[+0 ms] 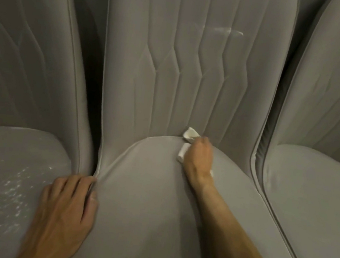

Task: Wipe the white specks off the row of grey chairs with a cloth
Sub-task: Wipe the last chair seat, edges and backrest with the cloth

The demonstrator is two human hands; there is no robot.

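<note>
Cloth (188,140) white, crumpled; right hand (198,158) clutching it; left hand (67,204) spread flat

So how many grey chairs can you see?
3. The left chair is speckled white, the middle chair is under both hands, and the right chair is beside it. More may sit outside the picture.

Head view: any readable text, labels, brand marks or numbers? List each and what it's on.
None. No text shows on the three grey chairs: left seat, middle backrest, right seat.
The white cloth in the right hand is plain.
White marks on the chairs are specks and smears, not lettering.
</note>
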